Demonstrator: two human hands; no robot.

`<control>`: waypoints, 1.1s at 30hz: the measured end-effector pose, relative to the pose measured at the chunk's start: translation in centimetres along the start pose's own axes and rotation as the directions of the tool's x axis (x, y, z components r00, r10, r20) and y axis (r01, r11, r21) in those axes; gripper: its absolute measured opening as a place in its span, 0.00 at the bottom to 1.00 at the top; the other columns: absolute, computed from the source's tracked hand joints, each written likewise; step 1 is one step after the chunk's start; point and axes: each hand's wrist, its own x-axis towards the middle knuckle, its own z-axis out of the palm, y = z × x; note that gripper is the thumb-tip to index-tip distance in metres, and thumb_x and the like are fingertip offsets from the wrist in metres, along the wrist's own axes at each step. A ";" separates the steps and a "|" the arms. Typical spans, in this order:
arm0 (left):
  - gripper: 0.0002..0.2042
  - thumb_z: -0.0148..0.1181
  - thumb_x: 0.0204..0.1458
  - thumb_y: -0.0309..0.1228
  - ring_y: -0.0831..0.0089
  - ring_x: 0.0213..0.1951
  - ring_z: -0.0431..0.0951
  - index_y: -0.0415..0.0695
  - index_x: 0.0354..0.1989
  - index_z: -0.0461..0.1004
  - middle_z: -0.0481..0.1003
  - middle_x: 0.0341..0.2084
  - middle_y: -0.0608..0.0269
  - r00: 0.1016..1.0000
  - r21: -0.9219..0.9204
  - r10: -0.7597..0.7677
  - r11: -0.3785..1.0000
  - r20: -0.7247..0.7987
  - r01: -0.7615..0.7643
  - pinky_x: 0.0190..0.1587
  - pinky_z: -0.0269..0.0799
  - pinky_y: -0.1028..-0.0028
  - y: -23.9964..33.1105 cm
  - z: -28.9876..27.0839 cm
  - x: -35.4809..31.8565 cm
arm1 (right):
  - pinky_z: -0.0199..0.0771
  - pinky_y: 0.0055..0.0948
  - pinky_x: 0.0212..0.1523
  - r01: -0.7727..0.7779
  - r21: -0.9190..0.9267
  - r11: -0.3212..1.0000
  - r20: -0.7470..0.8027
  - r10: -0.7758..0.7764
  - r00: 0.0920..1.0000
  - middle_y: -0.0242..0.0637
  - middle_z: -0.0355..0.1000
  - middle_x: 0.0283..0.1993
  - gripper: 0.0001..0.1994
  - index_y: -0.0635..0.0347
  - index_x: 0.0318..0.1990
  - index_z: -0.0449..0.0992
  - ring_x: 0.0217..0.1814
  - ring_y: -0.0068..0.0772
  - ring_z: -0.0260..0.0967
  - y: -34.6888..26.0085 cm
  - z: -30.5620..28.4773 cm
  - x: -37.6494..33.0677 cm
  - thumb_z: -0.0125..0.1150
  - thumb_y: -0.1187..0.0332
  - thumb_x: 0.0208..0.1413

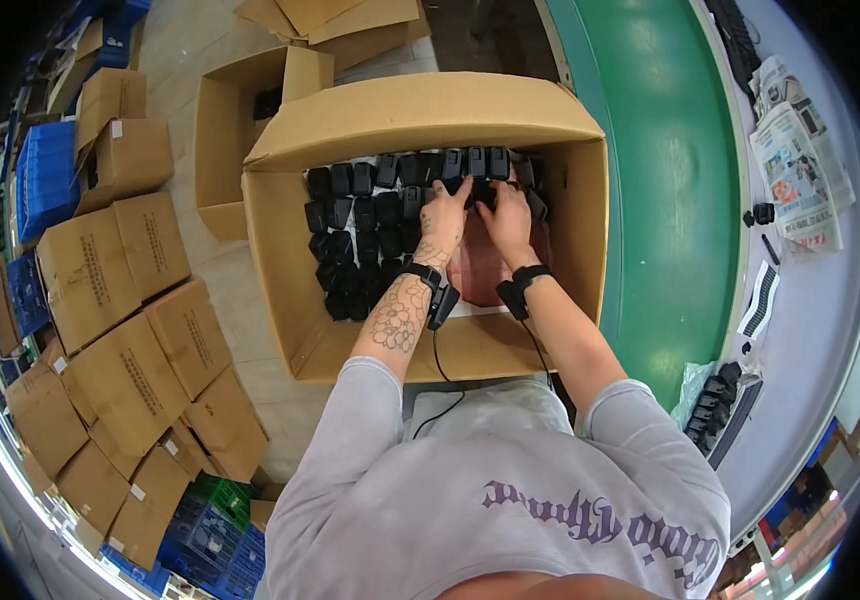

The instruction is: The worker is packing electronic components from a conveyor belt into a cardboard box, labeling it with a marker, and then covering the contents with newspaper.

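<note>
Both your hands reach into the big open cardboard box in front of you. Your left hand and right hand rest side by side on the black chargers packed in rows; I cannot tell whether the fingers grip one. Closed brown cartons with small white labels stack at your left; newspapers lie right.

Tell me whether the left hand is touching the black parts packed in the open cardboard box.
Touching. The head view shows the left hand with its fingertips pressed onto the top row of black parts inside the cardboard box; no gap shows.
</note>
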 end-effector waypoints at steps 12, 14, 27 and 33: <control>0.15 0.50 0.60 0.42 0.81 0.26 0.67 0.43 0.38 0.75 0.68 0.23 0.70 0.791 -0.991 -0.599 -0.054 0.128 0.120 0.29 0.64 0.80 -2.1 0.3 -4.4 | 0.72 0.22 0.25 -0.711 0.625 0.322 0.748 0.015 0.664 0.33 0.73 0.32 0.22 0.66 0.50 0.70 0.32 0.22 0.73 -5.6 -2.8 -4.9 0.66 0.64 0.51; 0.15 0.50 0.60 0.43 0.80 0.29 0.68 0.44 0.41 0.75 0.68 0.26 0.70 0.835 -0.969 -0.501 -0.204 0.226 0.139 0.31 0.65 0.80 -1.6 -0.7 -4.7 | 0.72 0.22 0.26 -0.690 0.661 0.297 0.717 0.023 0.697 0.33 0.73 0.33 0.19 0.68 0.49 0.70 0.33 0.23 0.73 -6.1 -2.2 -5.4 0.64 0.68 0.52; 0.28 0.64 0.49 0.33 0.68 0.46 0.72 0.41 0.58 0.63 0.69 0.49 0.55 0.949 -0.932 -0.108 0.183 0.297 0.313 0.42 0.72 0.72 -5.6 -1.8 -6.5 | 0.75 0.28 0.36 -0.866 0.499 -0.030 0.866 -0.015 0.500 0.40 0.75 0.41 0.17 0.64 0.48 0.70 0.38 0.37 0.76 -5.0 -1.2 -4.4 0.49 0.60 0.59; 0.30 0.72 0.38 0.35 0.61 0.42 0.78 0.38 0.51 0.67 0.76 0.40 0.49 0.889 -0.725 -0.401 0.677 -0.222 0.124 0.46 0.72 0.70 -4.5 -0.3 -5.2 | 0.73 0.40 0.40 -0.289 0.212 0.934 0.320 0.213 0.923 0.47 0.75 0.38 0.16 0.61 0.42 0.75 0.39 0.47 0.74 -5.3 -0.7 -0.3 0.60 0.61 0.49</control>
